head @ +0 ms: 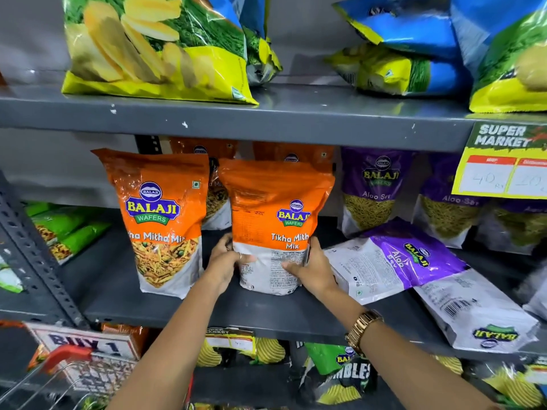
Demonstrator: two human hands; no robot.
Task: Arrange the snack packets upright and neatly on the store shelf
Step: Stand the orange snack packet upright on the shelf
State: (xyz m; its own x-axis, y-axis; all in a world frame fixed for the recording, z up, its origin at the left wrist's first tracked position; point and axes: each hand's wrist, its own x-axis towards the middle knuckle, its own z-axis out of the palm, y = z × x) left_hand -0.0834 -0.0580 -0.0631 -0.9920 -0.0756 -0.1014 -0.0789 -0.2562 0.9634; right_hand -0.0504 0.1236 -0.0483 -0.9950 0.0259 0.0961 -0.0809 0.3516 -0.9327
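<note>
Both forearms reach in, left hand (pixel 223 258) and right hand (pixel 310 267) clasping the upright orange packet (pixel 275 214) on the grey shelf (pixel 207 309).

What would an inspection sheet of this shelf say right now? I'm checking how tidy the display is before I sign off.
Surface: grey middle shelf, bare at the front left.
Job's things: orange packet upright, back panel facing out, held at its base; second orange packet upright beside it; more orange ones behind; purple packets upright at the back right.
Clutter: two purple packets lying flat on the shelf, one overlapping the other.
Grippers: left hand and right hand grip the orange packet's lower sides.
Cables: nothing seen.
Surroundings: yellow-green bags on the shelf above, price tag at right, red-handled basket lower left.
</note>
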